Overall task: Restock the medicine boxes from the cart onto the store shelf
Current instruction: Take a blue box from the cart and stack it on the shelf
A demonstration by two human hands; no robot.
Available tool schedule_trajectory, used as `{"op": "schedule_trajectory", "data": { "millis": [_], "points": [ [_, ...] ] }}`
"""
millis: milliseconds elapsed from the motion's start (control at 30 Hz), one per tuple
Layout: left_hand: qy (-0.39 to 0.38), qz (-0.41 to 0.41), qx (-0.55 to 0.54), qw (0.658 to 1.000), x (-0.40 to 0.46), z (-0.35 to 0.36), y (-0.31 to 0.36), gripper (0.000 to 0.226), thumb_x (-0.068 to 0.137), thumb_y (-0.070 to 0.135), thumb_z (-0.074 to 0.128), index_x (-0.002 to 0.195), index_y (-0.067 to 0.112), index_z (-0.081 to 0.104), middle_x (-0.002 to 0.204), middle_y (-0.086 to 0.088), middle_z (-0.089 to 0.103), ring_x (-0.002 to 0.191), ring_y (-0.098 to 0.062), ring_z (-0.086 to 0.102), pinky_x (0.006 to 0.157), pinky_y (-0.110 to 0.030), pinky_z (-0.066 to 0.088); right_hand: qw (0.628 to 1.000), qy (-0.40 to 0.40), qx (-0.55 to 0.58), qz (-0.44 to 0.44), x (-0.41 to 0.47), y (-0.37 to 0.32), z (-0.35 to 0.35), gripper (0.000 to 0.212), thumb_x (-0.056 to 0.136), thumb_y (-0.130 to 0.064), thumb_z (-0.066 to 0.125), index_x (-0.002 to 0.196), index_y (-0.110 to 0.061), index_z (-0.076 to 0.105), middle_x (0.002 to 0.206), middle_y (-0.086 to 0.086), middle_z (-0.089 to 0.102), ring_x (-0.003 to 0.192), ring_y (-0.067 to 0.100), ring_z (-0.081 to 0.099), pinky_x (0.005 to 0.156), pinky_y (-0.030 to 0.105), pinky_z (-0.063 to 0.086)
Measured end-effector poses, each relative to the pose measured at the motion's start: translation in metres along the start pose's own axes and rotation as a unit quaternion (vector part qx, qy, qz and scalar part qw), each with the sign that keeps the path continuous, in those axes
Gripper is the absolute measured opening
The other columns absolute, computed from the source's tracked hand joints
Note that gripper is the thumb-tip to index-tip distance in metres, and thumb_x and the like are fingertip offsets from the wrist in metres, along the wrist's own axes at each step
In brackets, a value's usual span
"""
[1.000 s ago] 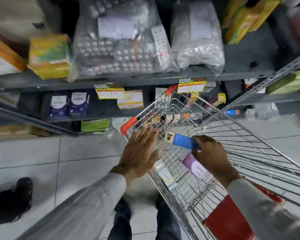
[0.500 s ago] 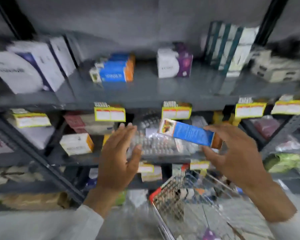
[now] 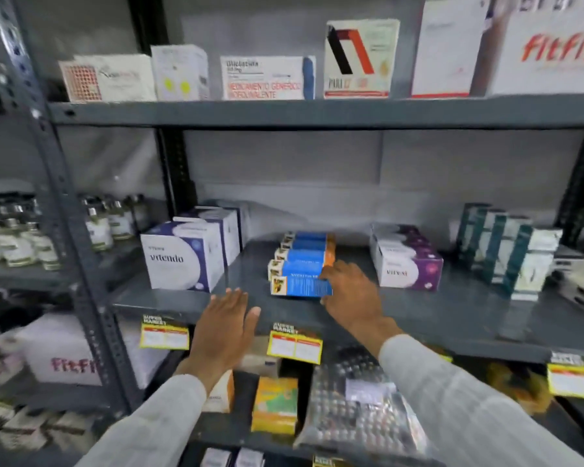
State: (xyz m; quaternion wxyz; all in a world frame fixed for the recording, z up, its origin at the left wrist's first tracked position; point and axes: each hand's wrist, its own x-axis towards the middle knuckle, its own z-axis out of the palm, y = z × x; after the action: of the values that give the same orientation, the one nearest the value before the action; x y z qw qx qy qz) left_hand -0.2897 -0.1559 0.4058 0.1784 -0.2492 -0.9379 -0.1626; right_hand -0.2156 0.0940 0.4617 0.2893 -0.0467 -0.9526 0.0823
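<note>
Centrally, my right hand (image 3: 349, 291) grips the right end of a long blue cardboard medicine box (image 3: 300, 286), which lies flat on the grey metal shelf (image 3: 452, 315) as the nearest of a row of matching blue boxes (image 3: 305, 252) running back toward the wall. Meanwhile my left hand (image 3: 225, 328) hovers open and flat, fingers extended, holding nothing, just before the shelf edge between the white-and-purple carton (image 3: 182, 261) and the blue row.
</note>
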Motion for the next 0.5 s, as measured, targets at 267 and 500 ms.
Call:
{"op": "schedule_trajectory", "data": {
  "millis": [267,500],
  "points": [
    [0.018,-0.006,-0.009,1.000,-0.001,0.009,-0.005,0.087,0.096,0.066,-0.004,0.154,0.017,0.039,0.163,-0.005,0.037,0.154,-0.019,0.027,0.129,-0.043,0.017,0.999,-0.002,0.037,-0.016,0.004,0.000,0.026,0.042,0.086,-0.027,0.077,0.127,-0.024,0.066,0.125,-0.004,0.060,0.115,0.019,0.052,0.090,0.039,0.054],
    [0.016,-0.009,-0.013,1.000,0.000,0.011,-0.005,0.089,0.095,0.068,-0.007,0.155,0.019,0.036,0.165,-0.003,0.035,0.154,-0.018,0.026,0.129,-0.041,0.015,1.000,0.001,0.025,-0.019,0.006,-0.011,0.030,0.030,0.094,-0.026,0.070,0.123,-0.022,0.069,0.124,-0.001,0.059,0.119,0.019,0.053,0.090,0.033,0.055]
  ]
}}
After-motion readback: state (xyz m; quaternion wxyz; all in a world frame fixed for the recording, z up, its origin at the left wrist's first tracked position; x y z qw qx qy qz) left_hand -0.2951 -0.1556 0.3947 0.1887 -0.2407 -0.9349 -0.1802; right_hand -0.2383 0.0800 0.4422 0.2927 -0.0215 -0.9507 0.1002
